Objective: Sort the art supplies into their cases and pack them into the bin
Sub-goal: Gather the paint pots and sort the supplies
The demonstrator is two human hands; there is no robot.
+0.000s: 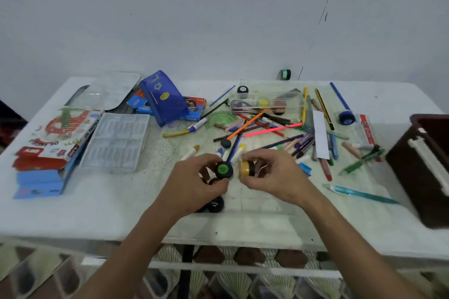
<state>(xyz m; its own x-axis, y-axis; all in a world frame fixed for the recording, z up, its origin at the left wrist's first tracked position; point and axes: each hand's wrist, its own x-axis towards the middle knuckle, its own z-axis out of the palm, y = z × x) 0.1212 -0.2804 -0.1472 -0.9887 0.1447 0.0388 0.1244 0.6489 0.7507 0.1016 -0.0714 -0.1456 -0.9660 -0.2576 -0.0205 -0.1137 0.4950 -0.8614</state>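
The left hand (198,178) grips the green-lidded paint pot (224,170), the right hand (269,173) grips the gold pot (246,168). Both pots, touching between the hands, could slip onto the worktop (97,209).

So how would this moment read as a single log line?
left hand: grips green-capped black paint pot | right hand: grips gold paint pot | dark brown plastic bin: right table edge

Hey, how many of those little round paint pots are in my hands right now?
2. A green-lidded pot is held by the left hand, a gold pot by the right hand. More dark pots lie beneath the left hand, partly hidden.
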